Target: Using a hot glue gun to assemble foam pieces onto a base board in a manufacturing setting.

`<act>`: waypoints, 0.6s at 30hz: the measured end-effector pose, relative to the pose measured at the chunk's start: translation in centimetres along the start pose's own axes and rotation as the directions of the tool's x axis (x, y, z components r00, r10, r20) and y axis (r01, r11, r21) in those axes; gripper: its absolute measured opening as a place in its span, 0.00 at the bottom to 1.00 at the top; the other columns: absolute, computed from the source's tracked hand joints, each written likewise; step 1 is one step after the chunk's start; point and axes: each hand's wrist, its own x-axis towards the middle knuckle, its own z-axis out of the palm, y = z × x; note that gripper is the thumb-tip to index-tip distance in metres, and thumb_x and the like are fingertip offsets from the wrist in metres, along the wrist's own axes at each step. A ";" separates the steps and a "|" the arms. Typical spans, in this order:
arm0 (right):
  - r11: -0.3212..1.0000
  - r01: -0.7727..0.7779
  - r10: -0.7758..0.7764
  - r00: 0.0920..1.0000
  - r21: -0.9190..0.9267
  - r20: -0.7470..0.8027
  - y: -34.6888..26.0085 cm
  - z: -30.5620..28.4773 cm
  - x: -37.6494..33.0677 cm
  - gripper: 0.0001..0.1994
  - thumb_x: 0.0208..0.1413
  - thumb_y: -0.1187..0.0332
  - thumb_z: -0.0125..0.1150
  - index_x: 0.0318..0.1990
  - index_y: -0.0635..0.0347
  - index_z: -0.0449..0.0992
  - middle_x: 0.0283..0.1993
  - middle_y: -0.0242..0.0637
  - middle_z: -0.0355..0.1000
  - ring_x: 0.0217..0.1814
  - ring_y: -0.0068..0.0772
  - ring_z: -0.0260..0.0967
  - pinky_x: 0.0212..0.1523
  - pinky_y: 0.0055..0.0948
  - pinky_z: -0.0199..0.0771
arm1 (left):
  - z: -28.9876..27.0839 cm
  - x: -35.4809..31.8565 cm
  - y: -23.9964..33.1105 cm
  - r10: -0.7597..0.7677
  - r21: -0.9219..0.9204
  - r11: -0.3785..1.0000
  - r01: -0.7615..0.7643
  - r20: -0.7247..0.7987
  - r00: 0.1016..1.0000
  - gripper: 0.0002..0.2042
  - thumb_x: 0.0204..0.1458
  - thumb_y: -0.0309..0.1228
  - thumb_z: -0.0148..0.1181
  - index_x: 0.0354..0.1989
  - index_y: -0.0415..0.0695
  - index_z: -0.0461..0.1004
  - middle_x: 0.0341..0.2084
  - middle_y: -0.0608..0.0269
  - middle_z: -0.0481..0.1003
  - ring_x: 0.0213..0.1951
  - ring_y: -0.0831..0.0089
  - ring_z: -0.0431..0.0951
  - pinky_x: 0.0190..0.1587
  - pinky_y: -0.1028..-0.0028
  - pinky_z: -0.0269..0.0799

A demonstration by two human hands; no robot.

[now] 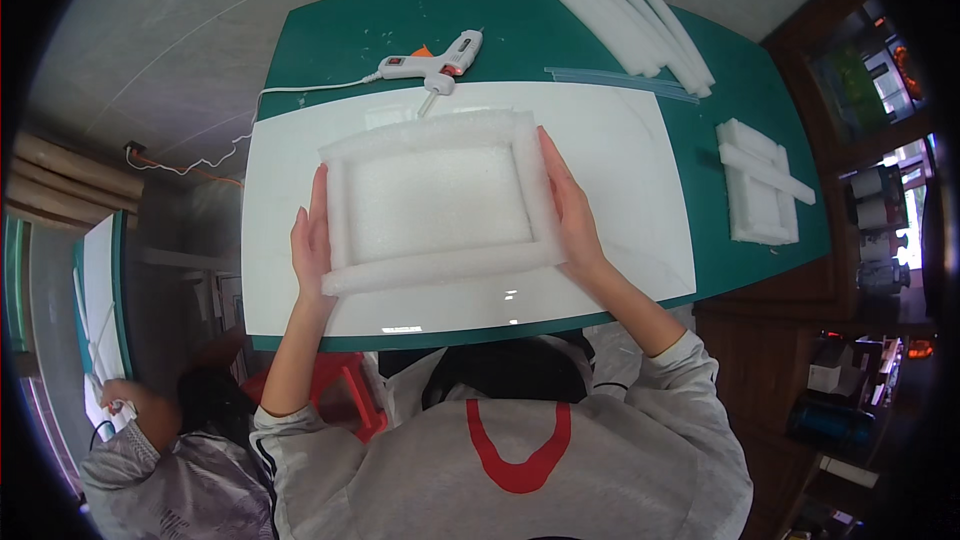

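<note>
A shallow rectangular tray of white foam (pixel 437 258), with raised strips along its edges, is held between my two hands above a glossy white board (pixel 640 200). My left hand (pixel 312 240) presses its flat palm and fingers against the left side. Against the right side rests my right hand (pixel 568 202), its fingers stretched along the edge strip. Just beyond the tray stands a white hot glue gun (pixel 432 62), with a clear glue stick (pixel 428 103) lying by it.
White foam strips (pixel 620 25) and clear glue sticks (pixel 620 80) lie on the green table (pixel 350 30). At right sits another foam piece (pixel 760 200) with a loose strip across it. The gun's cord (pixel 310 90) trails left. Another person's hand (pixel 122 398) works at lower left, near a red stool (pixel 350 395).
</note>
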 end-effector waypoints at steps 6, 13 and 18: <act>0.998 -0.025 0.024 0.999 -0.056 -0.023 -0.6 0.4 -0.2 0.25 0.58 0.63 0.29 0.61 0.67 0.41 0.66 0.41 0.38 0.68 0.34 0.32 0.63 0.24 0.29 | 0.0 0.0 -0.1 -0.014 -0.052 0.999 0.013 -0.010 1.000 0.30 0.52 0.49 0.25 0.62 0.45 0.41 0.62 0.64 0.42 0.63 0.69 0.42 0.62 0.72 0.35; 0.996 -0.012 0.010 1.000 -0.089 -0.023 -1.3 0.6 -0.2 0.25 0.58 0.65 0.32 0.61 0.66 0.41 0.66 0.44 0.37 0.68 0.34 0.31 0.63 0.24 0.29 | 0.5 -0.1 0.2 -0.033 -0.089 0.995 0.032 -0.012 0.999 0.30 0.52 0.49 0.26 0.62 0.45 0.41 0.62 0.64 0.43 0.62 0.69 0.43 0.62 0.72 0.35; 0.993 -0.027 0.025 0.999 -0.112 -0.025 -1.5 0.7 -0.2 0.25 0.57 0.66 0.32 0.61 0.66 0.41 0.66 0.44 0.37 0.68 0.35 0.31 0.63 0.25 0.29 | 0.6 -0.1 0.3 -0.009 -0.133 0.991 0.012 0.025 1.000 0.30 0.53 0.45 0.28 0.62 0.42 0.38 0.62 0.60 0.39 0.63 0.68 0.40 0.62 0.73 0.34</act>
